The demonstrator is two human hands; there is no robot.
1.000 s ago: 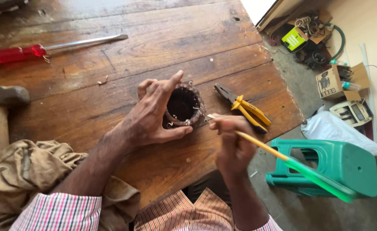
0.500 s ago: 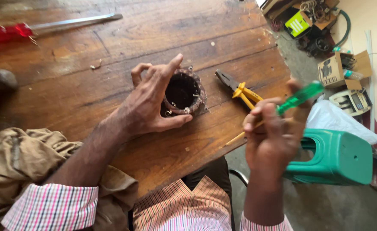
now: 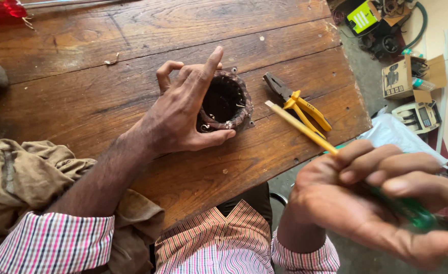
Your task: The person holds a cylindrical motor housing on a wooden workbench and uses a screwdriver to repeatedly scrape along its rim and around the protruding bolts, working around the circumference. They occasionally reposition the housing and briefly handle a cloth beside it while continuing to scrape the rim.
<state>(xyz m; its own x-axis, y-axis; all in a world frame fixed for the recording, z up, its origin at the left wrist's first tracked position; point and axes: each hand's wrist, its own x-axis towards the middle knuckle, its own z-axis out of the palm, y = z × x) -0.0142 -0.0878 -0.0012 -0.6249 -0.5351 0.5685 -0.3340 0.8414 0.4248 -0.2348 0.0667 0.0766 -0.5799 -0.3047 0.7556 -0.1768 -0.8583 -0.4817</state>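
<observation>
While gripped: the round motor stator (image 3: pixel 226 103), ringed with coppery windings, sits on the worn plank counter (image 3: pixel 107 91).
Left hand (image 3: pixel 183 114): cupped around its side.
Right hand (image 3: pixel 371 203): clenched on a slim yellow stick (image 3: pixel 300 127) with green end.
Beside: yellow-handled pliers (image 3: pixel 297 101).

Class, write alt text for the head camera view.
A person's left hand steadies a round motor stator on a wooden table, while the right hand holds a yellow stick and a green-handled tool. Yellow-handled pliers lie beside the stator.
</observation>
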